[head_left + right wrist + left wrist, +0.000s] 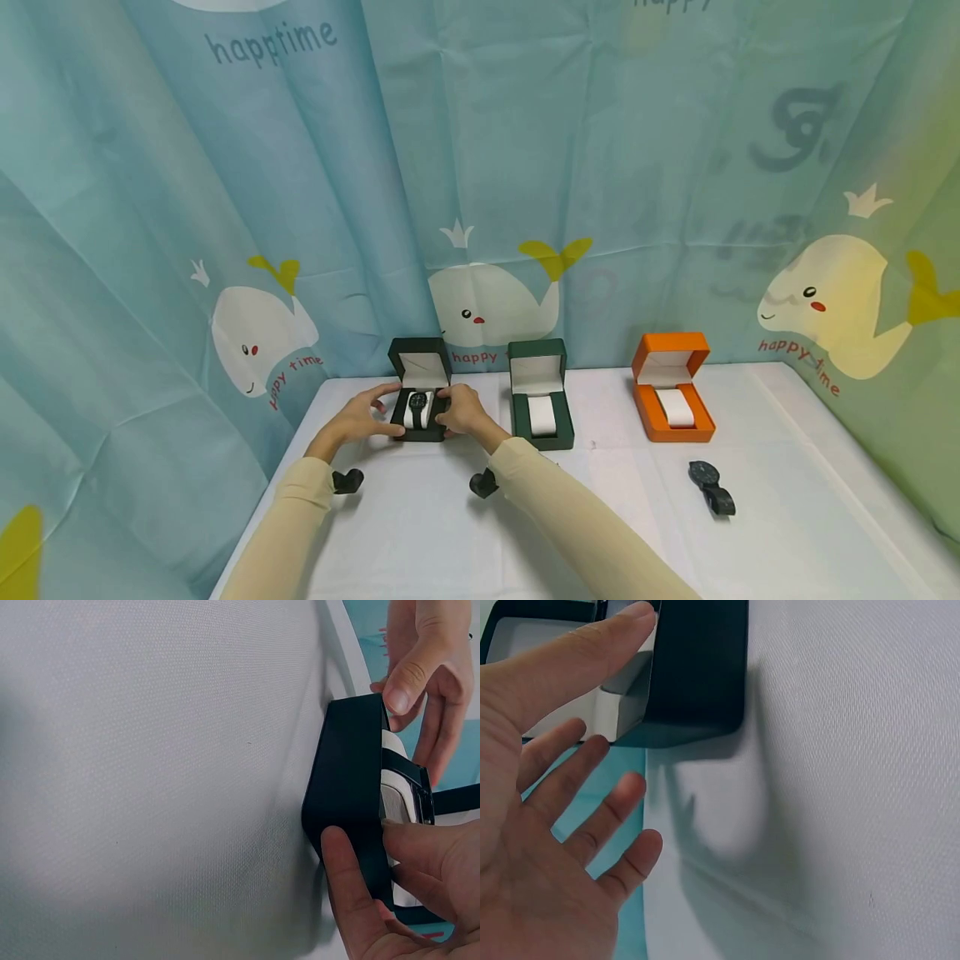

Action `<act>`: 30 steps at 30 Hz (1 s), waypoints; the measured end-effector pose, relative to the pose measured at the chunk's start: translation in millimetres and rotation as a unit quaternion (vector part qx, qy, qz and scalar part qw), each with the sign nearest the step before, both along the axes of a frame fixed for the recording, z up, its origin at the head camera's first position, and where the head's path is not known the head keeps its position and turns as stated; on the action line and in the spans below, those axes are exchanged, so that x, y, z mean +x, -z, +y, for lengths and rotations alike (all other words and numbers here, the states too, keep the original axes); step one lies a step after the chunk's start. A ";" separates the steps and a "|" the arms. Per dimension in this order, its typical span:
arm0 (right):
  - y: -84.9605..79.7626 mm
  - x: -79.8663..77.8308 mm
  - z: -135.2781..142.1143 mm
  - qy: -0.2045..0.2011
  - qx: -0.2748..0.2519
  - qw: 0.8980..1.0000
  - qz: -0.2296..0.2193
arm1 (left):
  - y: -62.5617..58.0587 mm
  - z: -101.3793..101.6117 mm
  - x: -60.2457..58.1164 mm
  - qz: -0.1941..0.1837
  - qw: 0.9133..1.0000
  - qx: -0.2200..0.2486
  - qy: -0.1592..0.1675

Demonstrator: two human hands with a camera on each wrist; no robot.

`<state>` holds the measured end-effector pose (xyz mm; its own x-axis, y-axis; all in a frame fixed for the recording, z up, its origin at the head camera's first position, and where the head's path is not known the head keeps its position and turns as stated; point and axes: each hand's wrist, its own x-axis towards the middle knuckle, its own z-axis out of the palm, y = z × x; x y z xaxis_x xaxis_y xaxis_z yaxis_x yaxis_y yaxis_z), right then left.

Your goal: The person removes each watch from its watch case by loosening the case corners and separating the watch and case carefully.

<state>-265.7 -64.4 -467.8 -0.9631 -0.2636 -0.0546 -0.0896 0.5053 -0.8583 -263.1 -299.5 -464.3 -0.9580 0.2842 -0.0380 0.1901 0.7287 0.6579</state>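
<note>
A black watch box (422, 436) stands at the left of the table's back with its lid raised. Inside, a black wristwatch (417, 403) is wrapped round a white cushion, dial facing up. My left hand (360, 419) is at the box's left side; in the left wrist view its thumb (592, 656) lies over the rim and the other fingers are spread apart. On the right side, my right hand (467, 411) grips the box's near corner. In the right wrist view one fingertip (337, 844) presses the front face while others bend over the rim.
A green watch box (558, 442) with a white cushion stands open right of my right hand. Farther right is an open orange watch box (678, 434). Nearer, a second black wristwatch (708, 483) lies on the white table (600, 500). A whale-print curtain (487, 167) hangs behind.
</note>
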 end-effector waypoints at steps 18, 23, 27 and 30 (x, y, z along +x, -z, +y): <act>0.7 -2.4 1.3 -0.002 0.000 1.000 0.000 | -8.7 15.9 -6.5 0.035 0.999 -0.022 0.030; 0.9 -3.4 0.4 -0.001 0.005 1.000 0.000 | -13.0 17.3 -9.9 0.020 0.998 -0.041 0.037; 1.9 -3.7 0.2 -0.001 0.001 1.000 -0.004 | -17.2 19.4 -14.9 0.011 0.997 -0.062 0.043; 2.6 -4.1 0.5 -0.001 -0.007 1.000 -0.007 | -20.6 22.5 -18.3 0.008 0.995 -0.083 0.048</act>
